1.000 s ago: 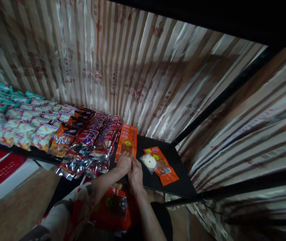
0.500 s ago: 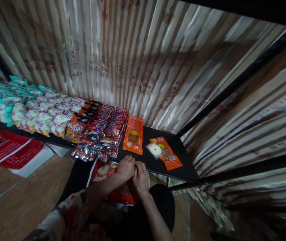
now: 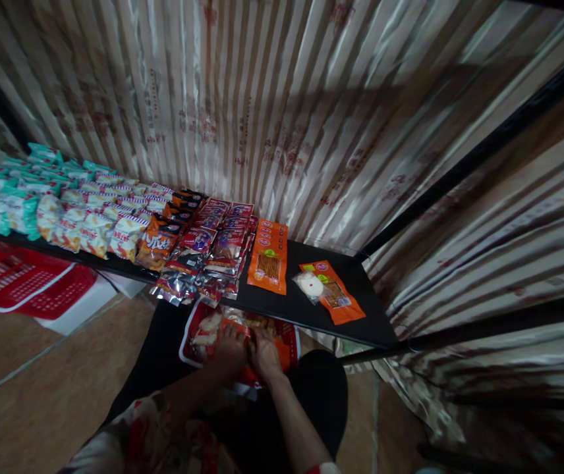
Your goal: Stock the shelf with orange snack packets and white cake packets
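At far left, a red basket (image 3: 15, 276) sits below the black shelf (image 3: 292, 308). Along the shelf run full rows of teal packets (image 3: 20, 205), white packets (image 3: 97, 232), orange-and-black packets (image 3: 156, 245) and dark red packets (image 3: 196, 242); these look finished. At your lap, a white-rimmed basket (image 3: 183, 352) holds stock not yet set out, some of it orange. Your left hand (image 3: 232, 343) and right hand (image 3: 265, 355) are inside, fingers curled near orange packaging (image 3: 282, 355); whether either grips it, I cannot tell. Right of the dark red rows, one overlapping column of orange packets (image 3: 269, 257) seems barely started. Farther right, a wrapped white disc (image 3: 310, 286) overlaps a slanted orange packet (image 3: 348, 312), out of line.
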{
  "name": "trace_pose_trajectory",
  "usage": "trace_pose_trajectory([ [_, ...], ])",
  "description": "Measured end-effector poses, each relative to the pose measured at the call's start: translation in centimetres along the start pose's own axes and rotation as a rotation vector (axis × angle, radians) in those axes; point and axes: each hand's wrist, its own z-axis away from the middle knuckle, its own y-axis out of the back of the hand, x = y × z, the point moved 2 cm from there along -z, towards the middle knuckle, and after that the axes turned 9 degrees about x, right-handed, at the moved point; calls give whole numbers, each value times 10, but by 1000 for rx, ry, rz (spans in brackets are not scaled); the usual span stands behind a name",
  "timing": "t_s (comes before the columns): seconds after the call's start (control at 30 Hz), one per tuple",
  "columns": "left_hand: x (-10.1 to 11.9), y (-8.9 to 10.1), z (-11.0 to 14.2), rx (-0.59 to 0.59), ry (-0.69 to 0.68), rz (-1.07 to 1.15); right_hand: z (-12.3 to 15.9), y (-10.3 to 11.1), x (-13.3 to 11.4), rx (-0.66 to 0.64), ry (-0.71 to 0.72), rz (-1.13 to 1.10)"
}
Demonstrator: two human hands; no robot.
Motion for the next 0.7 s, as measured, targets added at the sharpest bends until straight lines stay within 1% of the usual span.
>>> trace_pose_trajectory([
  [0.1,-12,-13,19,-40,119,-62,1,-10,8,-132,-99,106],
  [0.17,-18,-17,26,-38,172,-49,2,-13,12,-163,-124,134],
  [0.23,-21,-16,29,-20,215,-24,1,-14,15,-125,-95,112],
  [0.33,-25,-14,29,9,270,-19,1,-15,18,-30,-55,74],
  [0.53,-36,-14,27,68,359,31,-1,-16,17,72,-79,136],
  [0.6,-40,-16,26,92,374,48,-2,-14,15,88,-71,157],
  [0.7,-45,-18,25,115,392,114,-3,-11,15,77,-86,173],
])
